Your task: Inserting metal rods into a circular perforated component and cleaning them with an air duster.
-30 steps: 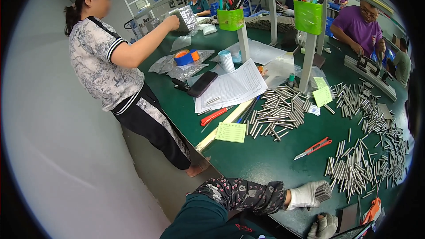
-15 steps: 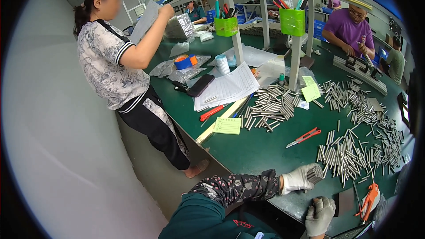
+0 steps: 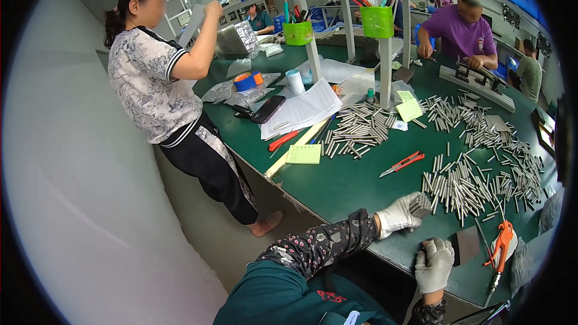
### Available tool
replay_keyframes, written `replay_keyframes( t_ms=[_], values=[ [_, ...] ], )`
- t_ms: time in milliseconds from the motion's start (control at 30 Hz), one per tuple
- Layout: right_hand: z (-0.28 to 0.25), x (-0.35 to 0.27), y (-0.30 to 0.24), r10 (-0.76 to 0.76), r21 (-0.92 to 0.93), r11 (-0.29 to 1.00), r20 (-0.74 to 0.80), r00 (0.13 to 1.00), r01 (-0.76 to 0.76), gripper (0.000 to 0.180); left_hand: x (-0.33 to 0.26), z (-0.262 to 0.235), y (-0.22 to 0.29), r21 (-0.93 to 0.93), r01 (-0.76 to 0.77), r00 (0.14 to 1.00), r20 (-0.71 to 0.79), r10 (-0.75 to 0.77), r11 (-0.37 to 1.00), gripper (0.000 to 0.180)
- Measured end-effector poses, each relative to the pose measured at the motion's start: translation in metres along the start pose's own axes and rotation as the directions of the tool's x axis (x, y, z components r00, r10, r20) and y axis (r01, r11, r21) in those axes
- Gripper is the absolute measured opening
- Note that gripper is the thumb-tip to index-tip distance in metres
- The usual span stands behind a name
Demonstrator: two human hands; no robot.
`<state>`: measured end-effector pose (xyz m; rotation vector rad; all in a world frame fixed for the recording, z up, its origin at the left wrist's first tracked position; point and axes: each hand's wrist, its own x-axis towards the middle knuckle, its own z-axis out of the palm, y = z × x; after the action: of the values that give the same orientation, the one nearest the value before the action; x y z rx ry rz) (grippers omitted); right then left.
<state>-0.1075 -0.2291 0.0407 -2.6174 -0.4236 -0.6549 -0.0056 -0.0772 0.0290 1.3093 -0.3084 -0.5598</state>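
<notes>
In the head view, the near edge of the green table (image 3: 346,189) slants down from the left toward the lower right, passing under the left forearm. Green tabletop shows between the left hand (image 3: 397,218) and the red-handled cutter (image 3: 402,164) farther back. To the right, room is tighter: a large spread of loose metal rods (image 3: 462,188) lies near the left hand, and a flat dark plate (image 3: 467,247) sits just beside the right hand (image 3: 435,265), with an orange air gun (image 3: 503,239) past it.

The bundle of rods (image 3: 420,206) is in the left hand, above the near part of the table. The gloved fingers are closed around it. The rods are packed side by side, long axes together, with their ends showing beyond the fingers toward the upper right; their exact tilt is hard to judge.

The right hand, also gloved, is over the table near its edge, back upward, fingers partly bent; whether it holds anything cannot be told, as its palm is hidden. The bundle's other end is covered by the left glove. The right forearm is mostly cut off at the lower edge.
</notes>
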Motion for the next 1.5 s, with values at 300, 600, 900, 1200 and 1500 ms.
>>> replay_keyframes(
  t_ms=[300,600,900,1200,1500],
  values=[
    [-0.003,-0.007,-0.003,0.010,0.035,0.999,-0.011,1.000,-0.010,0.018,-0.007,0.002,-0.002,0.003,-0.029,1.000,0.010,0.029,1.000,0.038],
    [-0.012,0.005,0.006,-0.033,0.072,0.997,0.054,0.998,0.029,0.017,-0.006,-0.005,0.001,-0.006,-0.027,0.995,-0.093,0.027,1.000,0.062],
    [-0.083,-0.026,0.058,0.165,-0.239,0.947,-0.212,0.963,-0.215,0.020,0.000,-0.006,-0.009,0.062,-0.081,0.997,-0.001,0.081,0.995,0.054],
    [-0.092,-0.038,0.141,0.526,-0.465,0.643,-0.309,0.792,-0.608,0.018,-0.005,-0.003,-0.002,0.134,-0.054,0.998,-0.022,0.058,0.990,0.049],
    [-0.095,-0.022,0.169,0.803,-0.522,0.464,-0.093,0.588,-0.716,0.031,-0.003,0.000,-0.012,0.132,-0.086,0.995,0.065,0.078,0.988,0.057]
  ],
)
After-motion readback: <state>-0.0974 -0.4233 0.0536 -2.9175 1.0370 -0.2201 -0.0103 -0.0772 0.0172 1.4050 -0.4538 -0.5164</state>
